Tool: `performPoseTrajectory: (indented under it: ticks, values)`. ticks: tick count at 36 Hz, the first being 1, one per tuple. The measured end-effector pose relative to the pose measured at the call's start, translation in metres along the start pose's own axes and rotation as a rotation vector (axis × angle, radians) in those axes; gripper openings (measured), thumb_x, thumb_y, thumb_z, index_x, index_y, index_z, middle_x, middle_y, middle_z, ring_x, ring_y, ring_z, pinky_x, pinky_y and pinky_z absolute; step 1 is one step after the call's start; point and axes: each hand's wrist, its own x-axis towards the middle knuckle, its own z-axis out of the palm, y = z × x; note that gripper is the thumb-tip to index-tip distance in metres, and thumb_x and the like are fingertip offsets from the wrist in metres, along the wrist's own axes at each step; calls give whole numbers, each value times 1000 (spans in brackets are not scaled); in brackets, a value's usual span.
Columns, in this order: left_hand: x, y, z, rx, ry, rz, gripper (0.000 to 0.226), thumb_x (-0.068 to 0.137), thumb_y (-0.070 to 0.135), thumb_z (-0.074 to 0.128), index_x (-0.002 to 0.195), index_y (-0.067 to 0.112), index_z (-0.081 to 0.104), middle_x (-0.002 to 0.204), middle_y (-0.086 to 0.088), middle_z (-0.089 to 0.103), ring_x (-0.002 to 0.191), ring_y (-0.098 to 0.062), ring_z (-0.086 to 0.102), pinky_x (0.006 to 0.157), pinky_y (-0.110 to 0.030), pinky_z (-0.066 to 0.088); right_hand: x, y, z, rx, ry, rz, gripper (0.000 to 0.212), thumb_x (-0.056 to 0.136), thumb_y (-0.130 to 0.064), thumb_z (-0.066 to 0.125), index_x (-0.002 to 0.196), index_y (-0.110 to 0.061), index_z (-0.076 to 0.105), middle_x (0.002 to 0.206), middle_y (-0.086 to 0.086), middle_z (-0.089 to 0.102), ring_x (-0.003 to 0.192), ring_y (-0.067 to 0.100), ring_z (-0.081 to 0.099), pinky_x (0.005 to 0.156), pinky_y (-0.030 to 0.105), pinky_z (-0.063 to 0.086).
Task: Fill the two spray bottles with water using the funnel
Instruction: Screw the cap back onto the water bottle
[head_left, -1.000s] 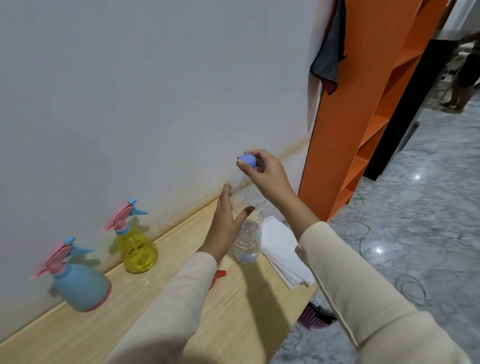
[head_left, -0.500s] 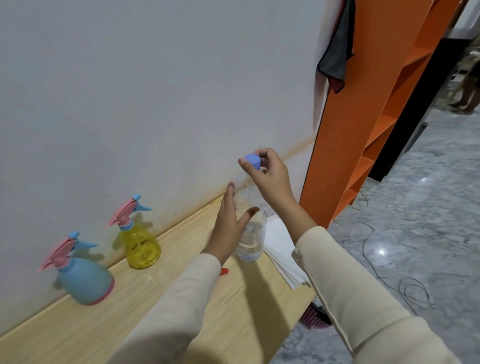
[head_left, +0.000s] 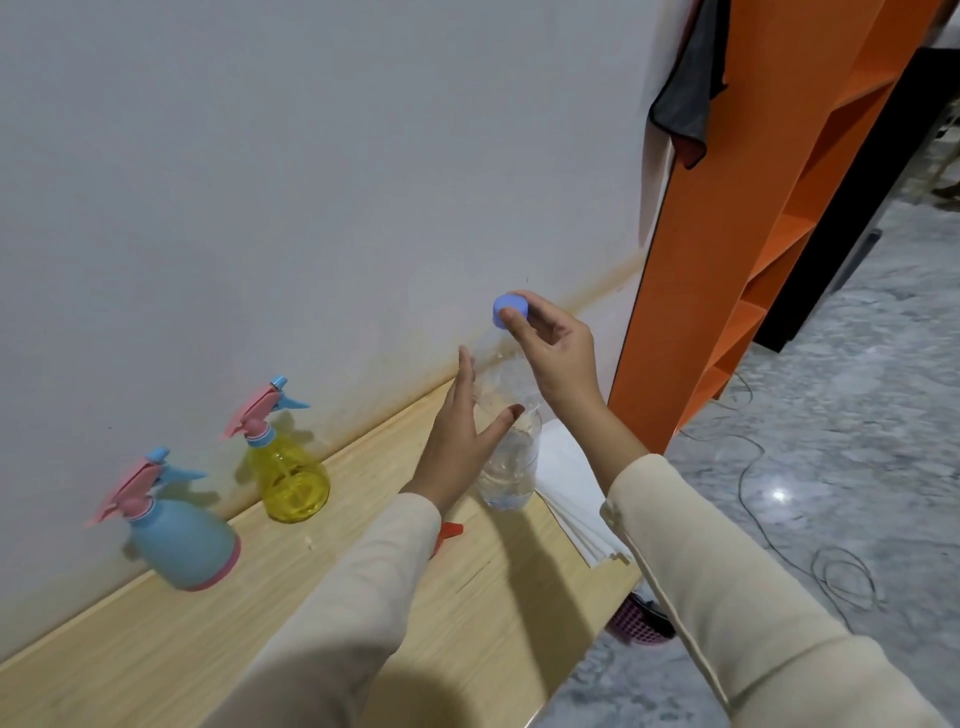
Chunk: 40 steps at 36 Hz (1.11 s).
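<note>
A clear water bottle (head_left: 511, 462), partly filled, stands on the wooden table (head_left: 218, 623). My left hand (head_left: 457, 447) holds its body between thumb and fingers. My right hand (head_left: 556, 353) pinches the bottle's blue cap (head_left: 508, 307) just above the neck, tilted. A yellow spray bottle (head_left: 291, 478) and a blue spray bottle (head_left: 182, 540), both with pink trigger heads on, stand by the wall at the left. An orange piece that may be the funnel (head_left: 451, 530) peeks out behind my left sleeve; most of it is hidden.
A stack of white sheets (head_left: 576, 483) lies at the table's right end, beside the water bottle. An orange shelf unit (head_left: 727, 260) rises just beyond, with a dark cloth (head_left: 685, 104) hanging on it. A pink basket (head_left: 634, 623) and cables (head_left: 841, 571) lie on the marble floor.
My right hand has turned the blue cap and raised it slightly off the bottle's neck. My left hand stays on the bottle. The camera has shifted a little.
</note>
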Motion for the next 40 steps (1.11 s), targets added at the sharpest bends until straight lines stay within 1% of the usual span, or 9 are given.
performPoseTrajectory:
  ticks: [2, 5, 10, 15, 19, 23, 29, 35, 40]
  values:
    - [-6, -6, -5, 100, -61, -8, 102, 83, 50, 64, 149, 32, -12, 160, 6, 6, 145, -5, 11, 115, -26, 17, -2, 5, -2, 0, -30, -6, 16, 85, -18, 67, 98, -27, 66, 98, -11, 68, 97, 1, 63, 93, 23, 48]
    - [-19, -28, -14, 255, -132, -93, 101, 81, 55, 64, 152, 24, -2, 160, 7, 4, 145, -7, 9, 108, -20, 14, -6, 15, -7, -103, -100, -29, 37, 83, -18, 70, 117, -23, 58, 115, -13, 61, 106, -12, 54, 94, 9, 40]
    - [-38, -79, -38, 666, -448, -231, 105, 74, 61, 68, 151, 24, 7, 160, -2, 7, 147, -19, 4, 118, -37, 14, -13, 27, -16, -267, -211, -50, 71, 75, -25, 78, 136, -23, 42, 133, -17, 46, 119, -11, 40, 95, -2, 26]
    - [-45, -108, -47, 936, -617, -243, 111, 67, 61, 72, 151, 22, 9, 155, -3, 19, 140, -26, 22, 114, -39, 25, -16, 46, -19, -279, -224, 37, 100, 66, -32, 84, 145, -24, 24, 150, -8, 29, 136, 0, 28, 108, 14, 24]
    - [-45, -116, -42, 862, -564, -249, 106, 67, 51, 74, 149, 21, 14, 144, -1, 33, 127, -23, 38, 102, -36, 40, -22, 62, -21, -198, -213, 179, 113, 58, -30, 88, 146, -22, 17, 152, -6, 24, 138, 6, 27, 113, 29, 25]
    - [-46, -120, -38, 783, -509, -256, 88, 68, 40, 72, 142, 21, 27, 133, 2, 35, 116, -21, 45, 89, -35, 49, -31, 78, -24, -250, -261, 218, 104, 60, -28, 88, 139, -36, 22, 141, -3, 42, 131, 9, 40, 106, 28, 33]
    - [-45, -124, -37, 518, -321, -335, 67, 60, 27, 76, 117, 22, 42, 112, 6, 39, 98, -18, 49, 73, -31, 55, -31, 80, -15, -388, -116, 210, 92, 56, -34, 89, 132, -22, 38, 122, -5, 60, 115, 9, 54, 94, 21, 42]
    - [-32, -123, -43, 318, -87, -407, 61, 57, 27, 82, 100, 22, 40, 103, 5, 43, 92, -15, 52, 76, -37, 55, -20, 80, 1, -472, -53, 199, 89, 49, -37, 91, 123, -22, 45, 113, -7, 64, 108, 9, 58, 90, 25, 46]
    - [-9, -129, -56, 199, 92, -476, 67, 55, 32, 87, 102, 24, 40, 108, 3, 46, 99, -19, 51, 83, -38, 52, 4, 84, 23, -524, -37, 196, 88, 46, -47, 89, 120, -25, 47, 100, -16, 62, 102, 9, 60, 89, 30, 49]
